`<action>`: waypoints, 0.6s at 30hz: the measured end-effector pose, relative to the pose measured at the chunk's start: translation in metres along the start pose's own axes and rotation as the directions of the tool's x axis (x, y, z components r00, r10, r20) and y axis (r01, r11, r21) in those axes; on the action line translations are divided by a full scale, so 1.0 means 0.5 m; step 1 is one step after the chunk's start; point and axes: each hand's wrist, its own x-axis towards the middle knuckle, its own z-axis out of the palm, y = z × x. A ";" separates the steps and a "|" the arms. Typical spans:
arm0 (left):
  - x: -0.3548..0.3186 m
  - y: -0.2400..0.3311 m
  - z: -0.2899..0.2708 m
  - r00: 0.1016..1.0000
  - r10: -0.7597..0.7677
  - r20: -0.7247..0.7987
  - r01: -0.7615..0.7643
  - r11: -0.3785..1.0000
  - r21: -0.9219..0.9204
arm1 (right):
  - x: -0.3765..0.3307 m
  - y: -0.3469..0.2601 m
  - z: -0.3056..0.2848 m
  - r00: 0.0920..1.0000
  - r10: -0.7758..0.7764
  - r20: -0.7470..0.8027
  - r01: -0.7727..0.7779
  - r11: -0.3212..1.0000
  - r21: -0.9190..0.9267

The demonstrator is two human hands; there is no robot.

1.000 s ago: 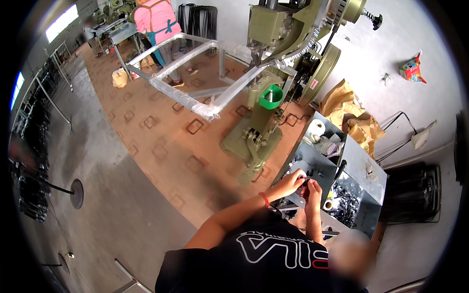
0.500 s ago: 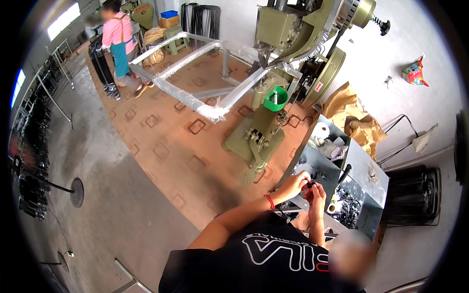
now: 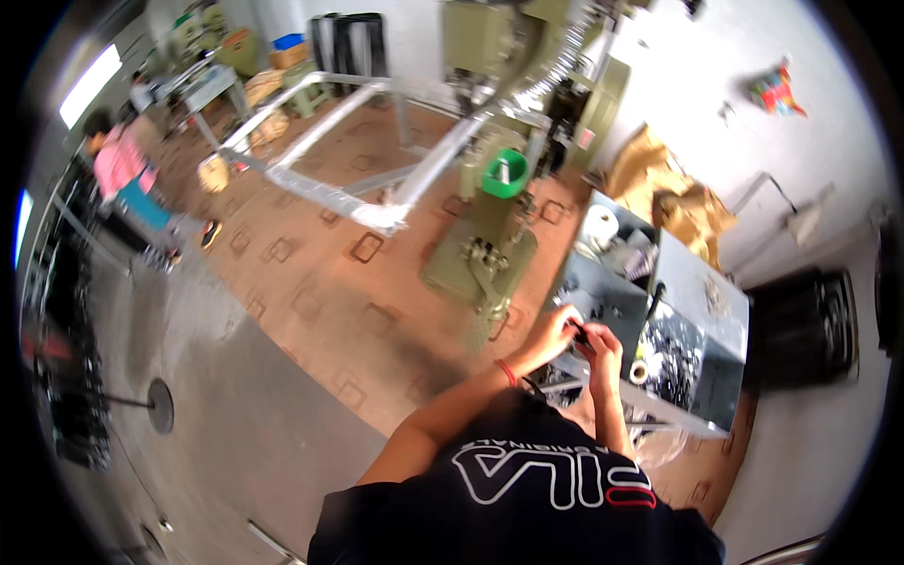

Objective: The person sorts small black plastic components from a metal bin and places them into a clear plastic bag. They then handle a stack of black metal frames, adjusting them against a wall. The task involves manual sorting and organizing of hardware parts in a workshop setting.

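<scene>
My left hand (image 3: 551, 337), with a red band at the wrist, and my right hand (image 3: 604, 352) meet in front of my chest. Between their fingertips is a small black piece (image 3: 578, 330), pinched from both sides; its exact kind is too small to make out. Both hands are above the near edge of a grey metal bin (image 3: 725, 377) split into compartments. Many small black pieces (image 3: 673, 363) fill the compartment right of my right hand. A few more dark pieces lie in the compartment just beyond my hands.
Ahead stands an olive-green machine (image 3: 490, 259) with a green cup (image 3: 505, 173) on it. A wrapped metal frame (image 3: 330, 195) adjoins it on the left. White rolls (image 3: 597, 229) and brown paper (image 3: 650, 169) are by the bin. Another person (image 3: 132, 179) is at far left.
My view has swung slightly, shifting the machine leftward in the picture. The other person has moved left, away from the frame. Both my hands still pinch the black piece.
</scene>
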 end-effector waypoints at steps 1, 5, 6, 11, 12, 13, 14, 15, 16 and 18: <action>0.002 0.006 0.002 1.000 0.001 0.023 0.000 0.999 -0.039 | -0.002 -0.005 -0.003 0.999 -0.028 0.023 0.028 1.000 0.011; 0.006 -0.001 -0.003 0.996 -0.087 0.037 0.092 0.982 -0.167 | 0.012 0.003 -0.003 0.995 -0.063 0.075 0.062 0.998 0.025; 0.010 -0.004 -0.009 0.996 -0.075 0.055 0.083 0.985 -0.152 | 0.013 0.006 -0.013 0.994 -0.043 0.099 0.044 0.999 -0.003; 0.034 -0.005 -0.013 0.984 -0.177 0.019 0.177 0.955 -0.240 | -0.009 -0.022 -0.068 0.997 -0.075 -0.017 0.076 0.996 0.054; 0.039 -0.001 -0.013 0.980 -0.197 0.007 0.193 0.952 -0.237 | -0.017 -0.028 -0.083 0.997 -0.062 -0.046 0.065 0.996 0.066; 0.044 -0.002 -0.011 0.977 -0.211 -0.011 0.203 0.951 -0.234 | -0.023 -0.038 -0.098 0.996 -0.054 -0.069 0.059 0.995 0.077; 0.046 -0.009 -0.009 0.973 -0.231 -0.028 0.219 0.949 -0.229 | -0.031 -0.042 -0.111 0.994 -0.066 -0.092 0.071 0.996 0.051; 0.050 -0.004 0.000 0.969 -0.245 -0.036 0.234 0.953 -0.195 | -0.032 -0.041 -0.128 0.991 -0.061 -0.116 0.069 0.995 0.067; 0.052 -0.005 0.013 0.966 -0.258 -0.030 0.247 0.949 -0.196 | -0.034 -0.040 -0.141 0.989 -0.062 -0.134 0.073 0.994 0.076; 0.057 -0.004 0.042 0.955 -0.297 0.011 0.295 0.944 -0.151 | -0.038 -0.047 -0.163 0.985 -0.086 -0.151 0.101 0.990 0.095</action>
